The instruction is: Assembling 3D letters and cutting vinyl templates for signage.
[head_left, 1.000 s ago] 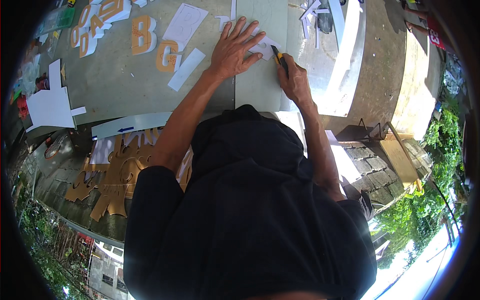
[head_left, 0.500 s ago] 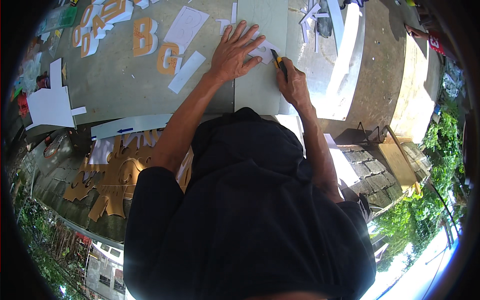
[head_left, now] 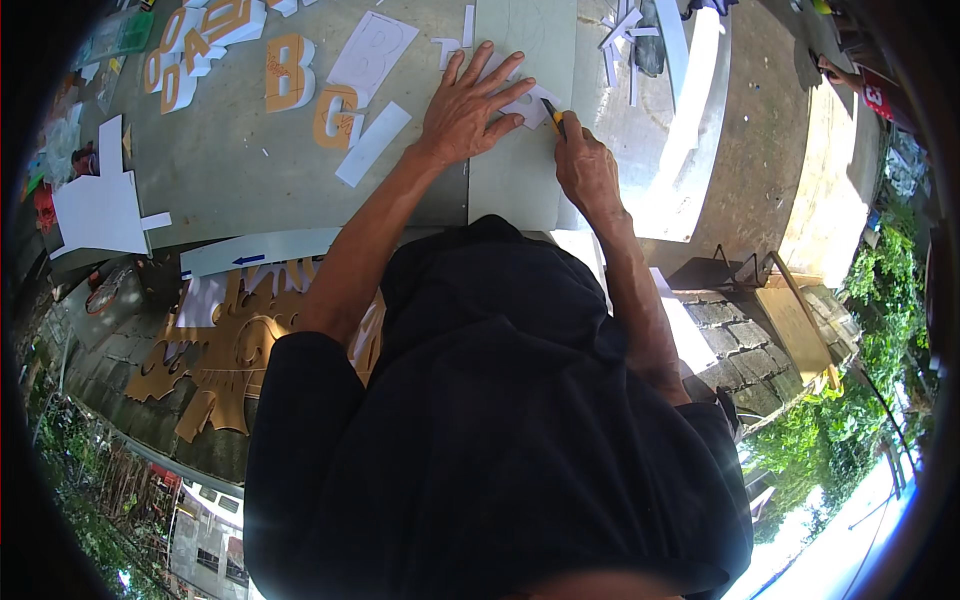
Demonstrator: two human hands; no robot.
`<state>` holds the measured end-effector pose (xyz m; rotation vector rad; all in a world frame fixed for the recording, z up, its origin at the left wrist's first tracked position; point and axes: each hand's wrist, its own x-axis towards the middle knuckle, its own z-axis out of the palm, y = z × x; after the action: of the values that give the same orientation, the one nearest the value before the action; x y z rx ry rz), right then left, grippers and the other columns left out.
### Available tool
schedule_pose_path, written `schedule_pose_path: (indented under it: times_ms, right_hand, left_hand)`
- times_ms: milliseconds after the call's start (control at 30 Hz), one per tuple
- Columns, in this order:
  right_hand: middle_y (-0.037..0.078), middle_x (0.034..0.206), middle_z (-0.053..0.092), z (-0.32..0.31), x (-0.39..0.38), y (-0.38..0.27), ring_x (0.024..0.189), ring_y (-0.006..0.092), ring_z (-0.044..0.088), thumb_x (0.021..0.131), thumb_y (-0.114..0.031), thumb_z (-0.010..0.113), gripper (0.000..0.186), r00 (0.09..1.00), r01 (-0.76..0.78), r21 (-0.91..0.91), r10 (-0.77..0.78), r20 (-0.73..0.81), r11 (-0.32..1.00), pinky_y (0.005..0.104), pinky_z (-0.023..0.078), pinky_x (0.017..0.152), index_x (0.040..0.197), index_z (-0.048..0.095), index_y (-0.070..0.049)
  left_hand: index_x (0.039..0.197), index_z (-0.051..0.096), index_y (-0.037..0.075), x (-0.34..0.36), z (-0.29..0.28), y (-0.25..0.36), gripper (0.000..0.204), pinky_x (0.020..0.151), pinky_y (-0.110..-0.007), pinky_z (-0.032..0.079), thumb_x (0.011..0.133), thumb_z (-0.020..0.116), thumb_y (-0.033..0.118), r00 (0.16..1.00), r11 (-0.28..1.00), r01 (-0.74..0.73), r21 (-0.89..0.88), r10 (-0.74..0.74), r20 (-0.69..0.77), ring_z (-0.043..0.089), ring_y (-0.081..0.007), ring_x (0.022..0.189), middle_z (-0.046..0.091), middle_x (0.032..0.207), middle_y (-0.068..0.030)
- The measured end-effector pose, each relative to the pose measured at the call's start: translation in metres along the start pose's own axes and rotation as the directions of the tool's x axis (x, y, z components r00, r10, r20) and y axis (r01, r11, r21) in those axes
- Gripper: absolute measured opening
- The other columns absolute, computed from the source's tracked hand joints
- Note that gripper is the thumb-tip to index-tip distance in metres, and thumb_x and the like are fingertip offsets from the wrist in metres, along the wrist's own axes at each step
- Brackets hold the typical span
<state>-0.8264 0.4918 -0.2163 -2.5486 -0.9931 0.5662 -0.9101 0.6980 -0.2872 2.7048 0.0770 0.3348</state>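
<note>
With its fingers spread, my left hand (head_left: 472,108) presses flat on a small white sheet piece (head_left: 537,105), covering much of it. A yellow and black utility knife (head_left: 555,117) is gripped in my right hand (head_left: 587,170), its blade tip touching the right part of that piece. Beneath lies a grey-green board (head_left: 515,190). Left of my left hand are a brown-faced letter G (head_left: 333,118), a white strip (head_left: 374,144) and a white sheet with a drawn letter B (head_left: 372,56).
Brown-faced block letters (head_left: 288,75) stand at the table's far left. White offcuts (head_left: 622,32) lie at the far right. A white cut sheet (head_left: 103,212) rests at the left edge. Brown cut-out scraps (head_left: 235,350) lie below the table. Another person's arm (head_left: 840,74) shows at far right.
My right hand has tilted and turned slightly around the knife, with the blade staying on the white piece. The left hand remains in place. At far right the other person's arm shifts slightly.
</note>
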Motion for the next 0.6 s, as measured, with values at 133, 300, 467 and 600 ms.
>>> schedule_pose_path:
  times_ms: [133, 300, 467, 600]
  right_hand:
    - [0.027, 0.094, 0.067, -0.003, 0.003, -0.008, 0.078, 0.0495, 0.071, 0.099, -0.007, 0.052, 0.031, 0.998, -0.013, -0.137, 0.021, 0.057, 0.991, 0.0574, 0.058, 0.068, 0.128, 0.044, 0.001]
    - [0.027, 0.095, 0.067, -0.008, 0.006, -0.013, 0.076, 0.0484, 0.071, 0.098, -0.006, 0.053, 0.030, 0.993, -0.031, -0.179, 0.050, 0.103, 0.983, 0.0561, 0.058, 0.066, 0.126, 0.044, 0.002]
    - [0.026, 0.093, 0.067, -0.009, 0.005, -0.015, 0.076, 0.0485, 0.071, 0.096, -0.003, 0.052, 0.028, 0.997, -0.017, -0.175, 0.030, 0.075, 0.984, 0.0560, 0.058, 0.064, 0.122, 0.044, 0.001]
    - [0.026, 0.093, 0.067, -0.006, 0.003, -0.016, 0.075, 0.0482, 0.071, 0.095, -0.002, 0.053, 0.028, 0.996, -0.030, -0.169, 0.043, 0.075, 0.985, 0.0559, 0.058, 0.064, 0.122, 0.044, 0.001]
  left_hand:
    - [0.144, 0.062, 0.035, 0.000, 0.000, -0.001, 0.053, 0.127, -0.058, 0.018, 0.097, 0.058, 0.059, 1.000, 0.999, -0.026, 0.032, 0.026, 0.010, 0.029, -0.0330, 0.155, 0.045, 0.162, 0.0070]
    - [0.142, 0.064, 0.033, 0.000, 0.000, 0.000, 0.053, 0.127, -0.059, 0.019, 0.096, 0.062, 0.057, 1.000, 1.000, -0.014, 0.004, 0.014, -0.002, 0.030, -0.0330, 0.154, 0.047, 0.161, 0.0073]
    - [0.140, 0.067, 0.030, 0.001, 0.000, 0.000, 0.049, 0.124, -0.061, 0.023, 0.096, 0.064, 0.053, 0.998, 0.998, -0.020, -0.058, 0.017, -0.054, 0.034, -0.0333, 0.152, 0.050, 0.158, 0.0034]
    - [0.139, 0.068, 0.030, 0.001, 0.000, 0.001, 0.049, 0.124, -0.061, 0.023, 0.096, 0.065, 0.052, 0.998, 0.998, -0.021, -0.065, 0.017, -0.059, 0.035, -0.0333, 0.152, 0.051, 0.157, 0.0031]
